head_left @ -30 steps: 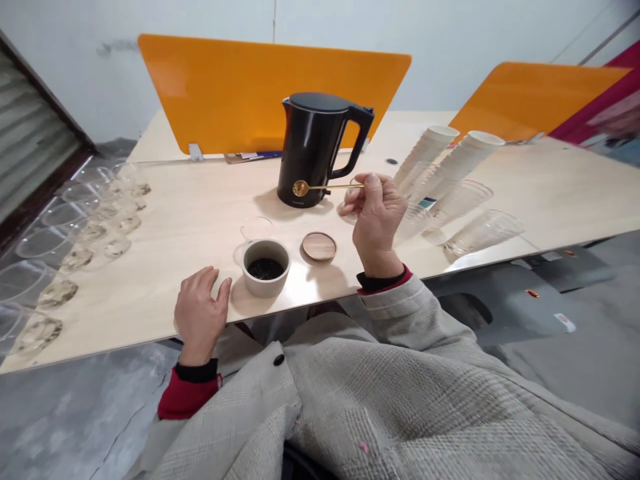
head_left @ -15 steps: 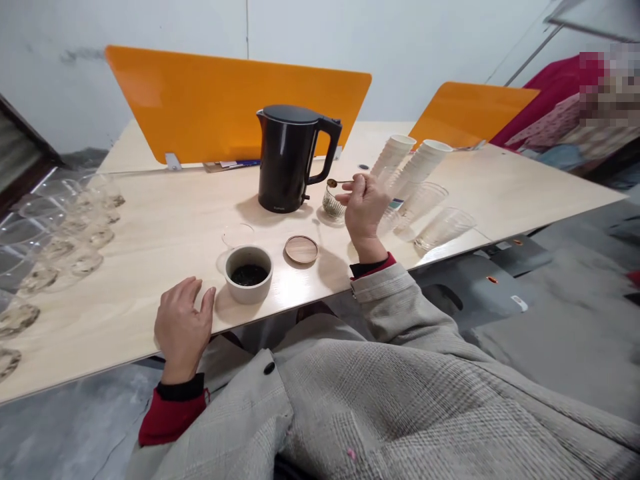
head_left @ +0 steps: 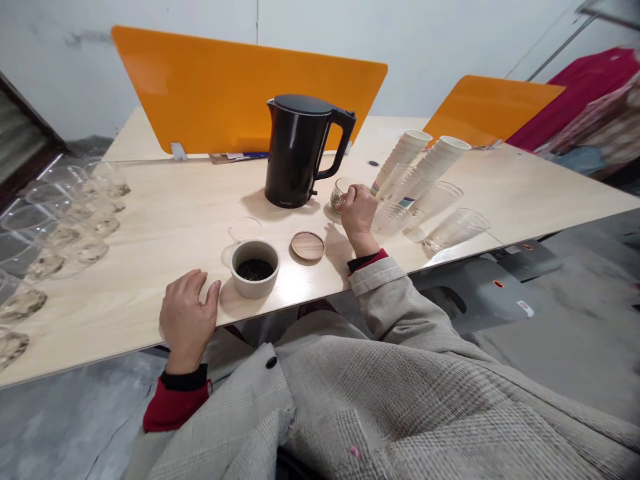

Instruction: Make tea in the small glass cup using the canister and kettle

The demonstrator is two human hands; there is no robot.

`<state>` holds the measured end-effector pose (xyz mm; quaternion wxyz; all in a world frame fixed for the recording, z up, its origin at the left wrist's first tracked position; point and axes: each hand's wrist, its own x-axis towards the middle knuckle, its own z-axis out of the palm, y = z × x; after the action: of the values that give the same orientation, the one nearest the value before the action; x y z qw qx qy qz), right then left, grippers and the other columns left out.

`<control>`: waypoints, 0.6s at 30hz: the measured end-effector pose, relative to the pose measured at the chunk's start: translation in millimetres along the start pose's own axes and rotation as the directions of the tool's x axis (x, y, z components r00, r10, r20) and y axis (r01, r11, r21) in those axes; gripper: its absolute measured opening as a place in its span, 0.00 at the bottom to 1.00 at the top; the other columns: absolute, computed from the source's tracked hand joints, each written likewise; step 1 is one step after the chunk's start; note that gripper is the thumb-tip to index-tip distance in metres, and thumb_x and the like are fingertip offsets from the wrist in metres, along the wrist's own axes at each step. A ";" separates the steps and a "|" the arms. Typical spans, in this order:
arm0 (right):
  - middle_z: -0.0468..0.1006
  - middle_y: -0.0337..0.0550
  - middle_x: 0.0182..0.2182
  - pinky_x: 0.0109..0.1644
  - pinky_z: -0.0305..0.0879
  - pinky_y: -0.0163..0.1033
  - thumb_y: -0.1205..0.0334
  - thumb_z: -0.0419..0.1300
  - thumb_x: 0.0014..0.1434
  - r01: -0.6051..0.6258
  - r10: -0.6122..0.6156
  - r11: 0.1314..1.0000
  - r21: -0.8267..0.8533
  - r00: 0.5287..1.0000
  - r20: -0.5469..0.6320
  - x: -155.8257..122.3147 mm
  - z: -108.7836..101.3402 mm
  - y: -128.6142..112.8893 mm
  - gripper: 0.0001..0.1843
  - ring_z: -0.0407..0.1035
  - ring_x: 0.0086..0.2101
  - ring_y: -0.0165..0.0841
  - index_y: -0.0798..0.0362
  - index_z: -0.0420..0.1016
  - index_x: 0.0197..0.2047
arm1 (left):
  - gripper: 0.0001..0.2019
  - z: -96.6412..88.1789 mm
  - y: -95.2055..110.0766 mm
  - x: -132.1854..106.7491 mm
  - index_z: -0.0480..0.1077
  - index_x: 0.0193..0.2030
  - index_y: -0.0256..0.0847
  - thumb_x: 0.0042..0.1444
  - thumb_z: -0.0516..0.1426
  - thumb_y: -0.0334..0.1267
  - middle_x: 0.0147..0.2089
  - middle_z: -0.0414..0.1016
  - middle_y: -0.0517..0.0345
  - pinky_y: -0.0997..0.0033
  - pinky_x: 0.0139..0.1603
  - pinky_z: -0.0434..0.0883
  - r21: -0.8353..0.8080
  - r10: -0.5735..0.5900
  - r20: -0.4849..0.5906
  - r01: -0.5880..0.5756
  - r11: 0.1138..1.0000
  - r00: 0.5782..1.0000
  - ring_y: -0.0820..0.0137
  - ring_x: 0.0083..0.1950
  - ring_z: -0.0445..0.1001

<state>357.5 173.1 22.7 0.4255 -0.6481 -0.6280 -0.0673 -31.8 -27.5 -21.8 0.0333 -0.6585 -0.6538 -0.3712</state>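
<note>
The tall black plastic kettle is glossy, and the small clear glass cup to its right glints. The pale wood-grain tabletop is smooth with a slight sheen. The near round beige ceramic bowl is matt, the round wooden lid finely grained, and the grey checked coat sleeve coarse woven cloth.

kettle behind bowl | lid right of bowl

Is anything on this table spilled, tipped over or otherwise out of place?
Nothing stands out. The kettle stands upright, the wooden lid lies flat beside the bowl, and no spill shows on the table.
</note>
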 end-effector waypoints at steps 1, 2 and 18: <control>0.83 0.57 0.39 0.52 0.76 0.55 0.62 0.44 0.76 -0.035 0.035 0.999 0.004 0.999 -0.030 -0.6 1.6 0.8 0.21 0.80 0.45 0.50 0.54 0.79 0.48 | 0.18 -0.3 0.8 -0.1 0.80 0.50 0.41 0.72 0.56 0.52 0.58 0.85 0.39 0.45 0.65 0.74 0.000 -0.006 0.005 0.006 1.000 1.000 0.48 0.61 0.80; 0.83 0.57 0.40 0.52 0.76 0.55 0.60 0.44 0.76 -0.084 0.084 0.996 0.011 0.994 -0.068 -1.3 3.2 1.1 0.21 0.81 0.46 0.50 0.54 0.79 0.49 | 0.18 -0.6 1.4 -0.2 0.80 0.50 0.41 0.72 0.56 0.52 0.58 0.85 0.39 0.45 0.65 0.74 -0.002 -0.011 0.011 0.011 1.000 1.000 0.47 0.61 0.79; 0.84 0.57 0.58 0.62 0.75 0.58 0.42 0.62 0.70 0.236 -0.285 0.949 0.209 0.924 0.254 -98.5 -34.4 -53.1 0.30 0.79 0.54 0.51 0.50 0.77 0.67 | 0.43 -8.2 12.0 -2.6 0.64 0.77 0.42 0.63 0.63 0.65 0.74 0.74 0.38 0.44 0.72 0.72 -0.206 0.029 0.136 -0.001 0.979 0.990 0.47 0.72 0.73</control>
<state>306.7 68.7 7.9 0.3743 -0.5219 -0.7661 0.0243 -24.5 -35.6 -12.0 -0.0774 -0.6875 -0.6078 -0.3897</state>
